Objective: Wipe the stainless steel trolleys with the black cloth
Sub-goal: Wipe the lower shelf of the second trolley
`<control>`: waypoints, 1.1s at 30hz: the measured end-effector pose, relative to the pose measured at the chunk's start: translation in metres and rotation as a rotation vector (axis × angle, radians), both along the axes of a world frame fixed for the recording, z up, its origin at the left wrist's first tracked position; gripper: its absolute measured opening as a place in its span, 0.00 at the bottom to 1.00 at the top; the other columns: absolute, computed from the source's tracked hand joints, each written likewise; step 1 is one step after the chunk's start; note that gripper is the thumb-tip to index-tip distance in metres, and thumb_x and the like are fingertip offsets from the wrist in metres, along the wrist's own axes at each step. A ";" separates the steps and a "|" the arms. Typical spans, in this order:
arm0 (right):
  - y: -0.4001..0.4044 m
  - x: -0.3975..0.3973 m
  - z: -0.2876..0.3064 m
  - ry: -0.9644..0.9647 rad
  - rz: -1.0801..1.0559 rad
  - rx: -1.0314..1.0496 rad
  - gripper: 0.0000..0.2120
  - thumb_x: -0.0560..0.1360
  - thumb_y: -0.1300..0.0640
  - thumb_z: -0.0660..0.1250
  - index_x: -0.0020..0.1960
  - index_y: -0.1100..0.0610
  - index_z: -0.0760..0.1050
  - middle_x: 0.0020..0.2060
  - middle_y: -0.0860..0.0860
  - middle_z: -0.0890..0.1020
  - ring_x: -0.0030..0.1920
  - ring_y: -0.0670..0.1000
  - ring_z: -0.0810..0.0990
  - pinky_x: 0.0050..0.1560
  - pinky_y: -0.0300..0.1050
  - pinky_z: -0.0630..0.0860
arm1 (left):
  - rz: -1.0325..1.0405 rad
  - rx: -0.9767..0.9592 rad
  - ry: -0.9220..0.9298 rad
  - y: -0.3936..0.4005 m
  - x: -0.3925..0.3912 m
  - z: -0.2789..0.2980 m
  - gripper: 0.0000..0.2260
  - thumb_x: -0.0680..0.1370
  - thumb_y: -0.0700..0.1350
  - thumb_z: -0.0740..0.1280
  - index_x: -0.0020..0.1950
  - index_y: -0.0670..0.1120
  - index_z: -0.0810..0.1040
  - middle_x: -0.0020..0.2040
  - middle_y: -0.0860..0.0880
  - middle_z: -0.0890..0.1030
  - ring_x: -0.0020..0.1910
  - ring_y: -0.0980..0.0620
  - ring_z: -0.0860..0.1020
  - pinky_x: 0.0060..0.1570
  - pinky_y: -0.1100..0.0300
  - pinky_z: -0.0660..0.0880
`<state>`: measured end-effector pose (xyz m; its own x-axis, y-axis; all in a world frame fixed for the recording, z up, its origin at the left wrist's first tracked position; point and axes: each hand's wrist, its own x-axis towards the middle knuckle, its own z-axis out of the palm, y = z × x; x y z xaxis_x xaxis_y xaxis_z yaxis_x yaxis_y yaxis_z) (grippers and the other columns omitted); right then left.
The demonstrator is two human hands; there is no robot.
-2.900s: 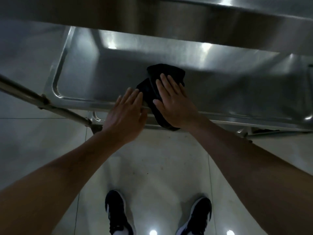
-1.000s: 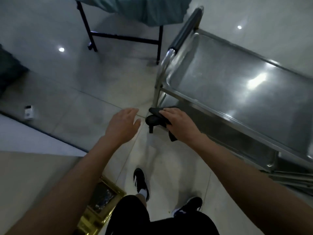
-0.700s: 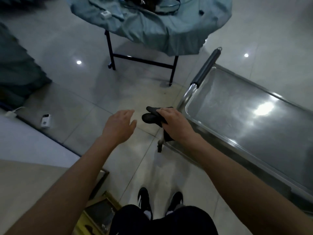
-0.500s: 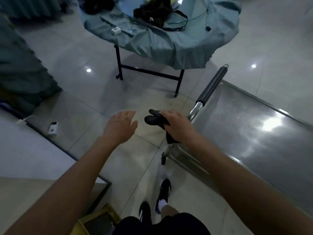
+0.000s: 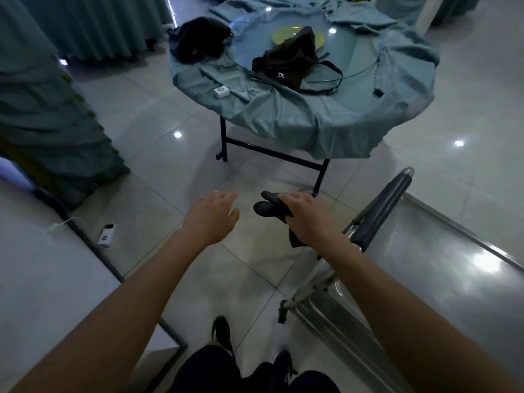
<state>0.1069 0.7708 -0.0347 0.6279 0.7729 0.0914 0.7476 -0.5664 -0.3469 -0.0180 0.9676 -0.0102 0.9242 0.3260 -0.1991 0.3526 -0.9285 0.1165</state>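
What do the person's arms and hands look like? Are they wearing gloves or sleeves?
No gloves and no sleeves show. Both forearms are bare from the bottom edge of the picture up to the wrists. The left hand and the right hand are bare too, with no watch or bracelet that can be seen. The light is dim, so a small thing like a ring cannot be ruled out.

Right hand (image 5: 304, 215) grips black cloth (image 5: 266, 207) at centre; left hand (image 5: 212, 215) relaxed, empty, beside. Steel trolley (image 5: 442, 268) at 4 o'clock; draped round table (image 5: 326, 109) at 12.
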 end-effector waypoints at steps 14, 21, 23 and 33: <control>0.148 0.104 0.000 -0.024 -0.177 -0.012 0.19 0.73 0.65 0.68 0.64 0.58 0.78 0.56 0.55 0.83 0.57 0.61 0.79 0.52 0.58 0.77 | -0.114 -0.105 -0.044 0.149 0.138 -0.022 0.23 0.83 0.55 0.54 0.77 0.49 0.62 0.75 0.49 0.67 0.71 0.46 0.68 0.68 0.49 0.66; 0.137 0.151 -0.008 0.038 -0.373 -0.045 0.22 0.73 0.65 0.67 0.66 0.56 0.76 0.59 0.53 0.81 0.59 0.58 0.77 0.56 0.51 0.73 | -0.262 -0.132 -0.012 0.161 0.219 -0.037 0.23 0.82 0.55 0.56 0.75 0.49 0.65 0.73 0.49 0.70 0.70 0.48 0.69 0.68 0.49 0.67; 0.128 0.168 -0.013 0.056 -0.426 -0.059 0.22 0.74 0.64 0.67 0.67 0.55 0.75 0.59 0.52 0.81 0.60 0.57 0.76 0.56 0.51 0.73 | -0.301 -0.135 0.001 0.158 0.245 -0.042 0.23 0.82 0.54 0.56 0.75 0.49 0.65 0.73 0.49 0.70 0.70 0.48 0.69 0.68 0.49 0.67; 0.078 0.288 -0.030 0.126 -0.612 -0.031 0.20 0.75 0.62 0.67 0.66 0.53 0.75 0.57 0.52 0.80 0.59 0.57 0.76 0.55 0.52 0.74 | -0.513 -0.067 -0.005 0.117 0.402 -0.042 0.25 0.81 0.55 0.57 0.77 0.49 0.63 0.72 0.48 0.72 0.70 0.48 0.70 0.67 0.49 0.68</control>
<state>0.3946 0.8490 -0.0646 0.9621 0.2712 -0.0287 0.2394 -0.8901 -0.3878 0.3839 1.0844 -0.0527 0.9627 -0.1831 -0.1992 -0.1472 -0.9722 0.1820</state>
